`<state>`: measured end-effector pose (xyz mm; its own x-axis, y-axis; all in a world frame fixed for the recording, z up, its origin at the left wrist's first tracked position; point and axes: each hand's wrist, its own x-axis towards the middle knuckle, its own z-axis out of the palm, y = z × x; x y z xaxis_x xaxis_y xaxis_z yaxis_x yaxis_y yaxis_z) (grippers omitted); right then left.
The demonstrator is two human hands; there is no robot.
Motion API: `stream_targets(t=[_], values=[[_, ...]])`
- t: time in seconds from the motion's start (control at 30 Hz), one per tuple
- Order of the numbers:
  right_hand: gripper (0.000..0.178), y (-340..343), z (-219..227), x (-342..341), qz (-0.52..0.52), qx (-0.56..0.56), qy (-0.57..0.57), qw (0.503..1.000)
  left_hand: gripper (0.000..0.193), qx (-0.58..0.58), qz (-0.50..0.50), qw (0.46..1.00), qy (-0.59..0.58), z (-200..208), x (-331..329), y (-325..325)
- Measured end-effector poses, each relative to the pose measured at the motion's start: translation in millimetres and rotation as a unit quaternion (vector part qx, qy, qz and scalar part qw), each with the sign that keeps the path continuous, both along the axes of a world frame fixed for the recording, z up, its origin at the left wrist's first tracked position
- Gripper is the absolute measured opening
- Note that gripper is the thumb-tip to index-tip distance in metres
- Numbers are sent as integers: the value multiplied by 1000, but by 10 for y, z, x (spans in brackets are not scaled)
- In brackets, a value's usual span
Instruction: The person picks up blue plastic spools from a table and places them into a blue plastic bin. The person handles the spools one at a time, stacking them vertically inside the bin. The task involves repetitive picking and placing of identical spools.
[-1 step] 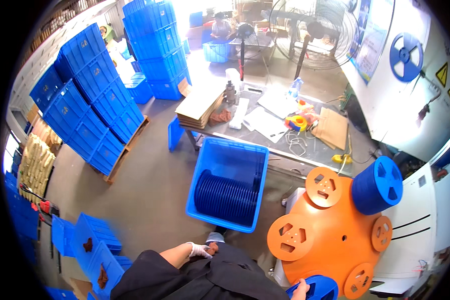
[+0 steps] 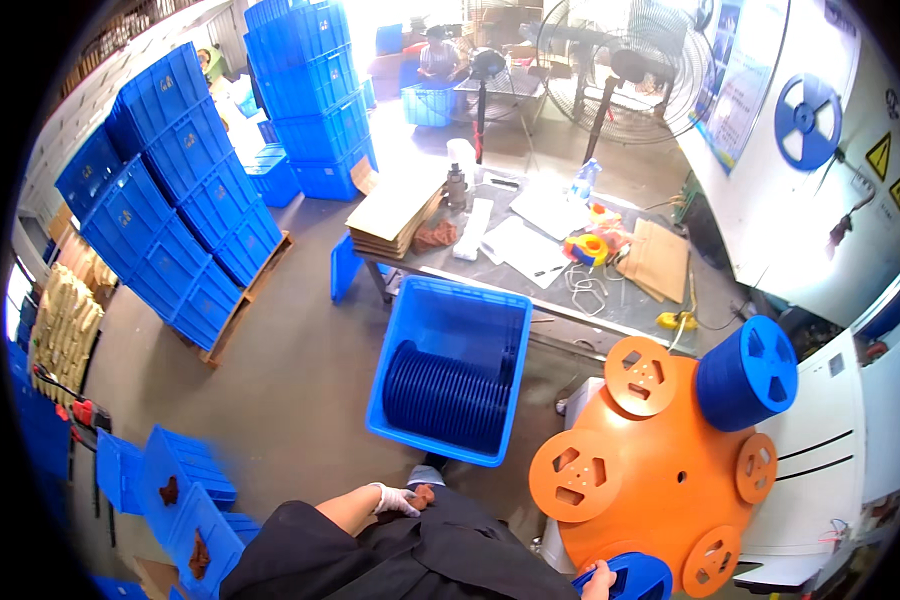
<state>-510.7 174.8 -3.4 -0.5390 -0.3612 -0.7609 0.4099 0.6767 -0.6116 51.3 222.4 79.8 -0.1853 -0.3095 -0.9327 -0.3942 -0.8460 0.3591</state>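
Observation:
My right hand grips the near rim of a blue plastic reel at the lower edge, its fingers partly hidden. That reel is beside the near side of an orange round table, overlapping an orange slotted disc. My left hand, in a white glove with bare fingertips, rests against my dark clothing. Its fingers are curled in, and whatever they may hold is hidden. Ahead of me is a blue crate with a row of blue reels on edge inside.
Several orange slotted discs and a stack of blue reels sit on the orange table. Beyond is a worktable with papers, cardboard and tape. Tall stacks of blue crates rise at the left; open blue boxes are nearby.
The whole view has shifted slightly, so the surroundings appear a little further left. Both hands keep nearly the same pose, and the right still grips the blue reel.

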Motion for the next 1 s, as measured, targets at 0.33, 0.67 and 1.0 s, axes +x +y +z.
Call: stream_targets(t=[0.33,0.67,1.0], values=[[8,76,1850,-612,-96,-127,95,983,26,-92,111,980,-134,138,225,-609],[8,-755,2975,1732,91,-356,-275,889,46,-501,87,859,-61,1037,-383,-1816],[42,-1569,3654,3818,333,-410,-430,732,57,-717,116,687,18,2171,-404,-1947]])
